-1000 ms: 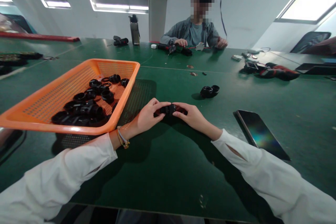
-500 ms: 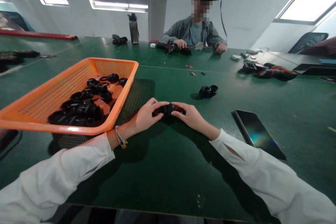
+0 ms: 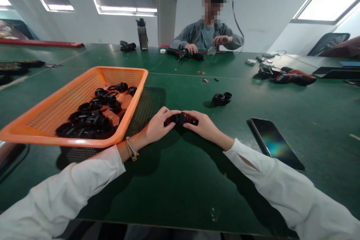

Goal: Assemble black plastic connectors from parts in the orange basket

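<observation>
Between my two hands is a black plastic pipe fitting [image 3: 181, 118], held just above or on the green table; which of these I cannot tell. My left hand [image 3: 161, 124] grips its left end, thumb below and fingers over the top. On its right end my right hand [image 3: 201, 123] closes in the same way. The fingers cover much of the part. Beyond my right hand lies another black fitting [image 3: 221, 98] with round openings. An orange basket [image 3: 134, 107] stands beside my left forearm, with several black fittings [image 3: 95, 120] heaped inside.
A phone [image 3: 274, 142] lies by my right sleeve. Across the table [image 3: 180, 180] sits a person [image 3: 208, 33] with a power drill [image 3: 184, 53] in front. A bottle [image 3: 142, 34] stands at the back, and a red and black tool [image 3: 294, 77] lies at the right.
My hands keep their grip on the fitting, almost unmoved. The person opposite has raised one hand from the table to a small pale object. The view has shifted slightly.
</observation>
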Available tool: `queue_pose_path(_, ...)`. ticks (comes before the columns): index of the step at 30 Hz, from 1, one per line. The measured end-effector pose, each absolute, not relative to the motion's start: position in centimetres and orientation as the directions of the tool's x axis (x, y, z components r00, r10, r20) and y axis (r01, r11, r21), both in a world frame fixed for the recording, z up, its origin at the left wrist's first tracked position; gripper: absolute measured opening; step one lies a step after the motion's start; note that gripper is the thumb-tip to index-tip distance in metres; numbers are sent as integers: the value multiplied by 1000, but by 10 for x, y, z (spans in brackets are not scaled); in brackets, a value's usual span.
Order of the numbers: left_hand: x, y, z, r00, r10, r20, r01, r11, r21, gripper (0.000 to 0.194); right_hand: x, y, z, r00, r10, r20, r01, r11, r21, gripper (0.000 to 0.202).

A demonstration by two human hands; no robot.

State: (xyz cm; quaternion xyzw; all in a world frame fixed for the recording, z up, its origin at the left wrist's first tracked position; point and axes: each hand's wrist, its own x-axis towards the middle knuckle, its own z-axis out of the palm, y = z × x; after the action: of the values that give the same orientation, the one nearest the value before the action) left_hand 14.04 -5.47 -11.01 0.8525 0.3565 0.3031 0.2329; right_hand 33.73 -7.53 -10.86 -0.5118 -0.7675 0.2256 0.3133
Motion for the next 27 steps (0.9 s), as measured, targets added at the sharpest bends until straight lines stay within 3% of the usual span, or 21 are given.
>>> queue_pose_path(5,140,-53,-113,548,764,340,443,-610,657,40,339,-73,-113,-292,907,303,610,421,-672,34)
queue_pose_path(9,142,-51,-120,491,792,363,382,-570,727,47,339,-72,-116,-245,929,278,566,370,-737,44)
queue_pose_path(13,143,-51,-121,442,834,329,379,-506,775,37,337,-73,-114,-223,948,229,536,315,-783,47)
queue_pose_path(17,143,-52,-117,423,855,299,402,-473,784,27,336,-74,-113,-227,945,235,505,321,-801,41)
queue_pose_path(27,144,-51,-117,429,844,321,429,-504,750,22,335,-74,-111,-229,945,233,496,320,-807,38)
